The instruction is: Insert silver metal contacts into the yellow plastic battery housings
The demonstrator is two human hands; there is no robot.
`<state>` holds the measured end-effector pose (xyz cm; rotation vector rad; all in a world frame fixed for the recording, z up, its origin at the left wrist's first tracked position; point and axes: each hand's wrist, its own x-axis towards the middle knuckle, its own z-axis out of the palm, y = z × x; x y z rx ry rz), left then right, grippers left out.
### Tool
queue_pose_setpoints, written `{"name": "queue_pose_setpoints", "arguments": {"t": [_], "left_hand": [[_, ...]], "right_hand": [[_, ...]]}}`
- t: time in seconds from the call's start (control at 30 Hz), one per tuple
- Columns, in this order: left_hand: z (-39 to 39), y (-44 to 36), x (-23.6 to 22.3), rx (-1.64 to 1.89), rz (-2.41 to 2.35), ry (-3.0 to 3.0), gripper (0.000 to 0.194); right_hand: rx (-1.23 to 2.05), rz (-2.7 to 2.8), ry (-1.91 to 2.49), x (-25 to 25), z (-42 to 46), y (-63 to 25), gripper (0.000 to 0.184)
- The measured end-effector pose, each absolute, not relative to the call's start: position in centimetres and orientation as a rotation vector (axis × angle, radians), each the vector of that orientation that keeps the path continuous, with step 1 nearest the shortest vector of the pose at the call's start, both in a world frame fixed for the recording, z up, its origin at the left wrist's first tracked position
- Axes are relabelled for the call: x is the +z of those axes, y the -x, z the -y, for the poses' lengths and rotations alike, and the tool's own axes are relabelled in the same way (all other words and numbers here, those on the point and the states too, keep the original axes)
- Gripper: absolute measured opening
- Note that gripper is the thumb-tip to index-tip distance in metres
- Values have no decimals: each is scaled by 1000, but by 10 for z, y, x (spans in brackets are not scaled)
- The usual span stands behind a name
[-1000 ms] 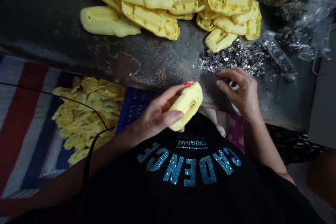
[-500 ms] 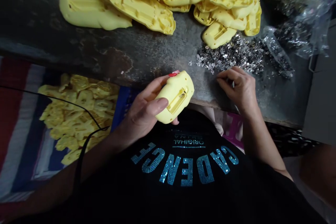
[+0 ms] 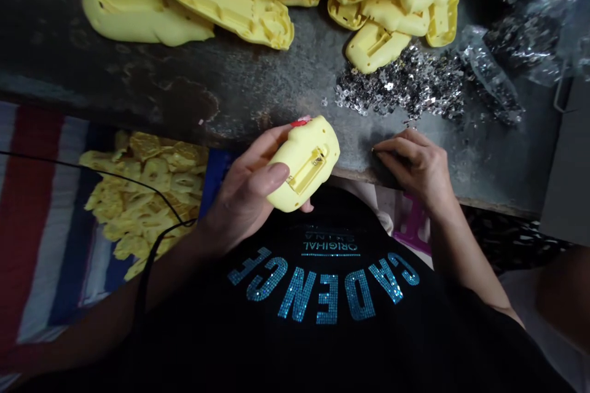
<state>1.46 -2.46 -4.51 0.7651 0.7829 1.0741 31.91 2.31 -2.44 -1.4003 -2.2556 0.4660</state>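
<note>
left hand [image 3: 244, 199] grips yellow plastic shell [image 3: 304, 166]; right hand [image 3: 415, 166] closed
shell held slot-up at the surface [image 3: 193, 83] edge, fingers wrapped firmly around it; right fingers [image 3: 391, 148] pinched near metal bits [image 3: 401, 83], any held piece too small to tell.

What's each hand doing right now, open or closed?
Left hand: closed, holding a yellow molded plastic shell.
Right hand: closed, fingers drawn together by the bench edge; cannot tell if they hold anything.
</note>
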Motion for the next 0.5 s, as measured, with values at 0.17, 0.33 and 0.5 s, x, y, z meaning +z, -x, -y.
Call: {"name": "queue_pose_setpoints", "arguments": {"t": [0.17, 0.33, 0.5], "left_hand": [[21, -20, -41, 1076, -736, -757, 62], [24, -21, -38, 1061, -764, -793, 64], [24, -24, -40, 1042, -748, -779, 64]], "right_hand": [[508, 2189, 1438, -27, -26, -318, 13], [592, 2248, 1424, -24, -16, -315, 11], [645, 2198, 1406, -23, -1, -317, 11]]}}
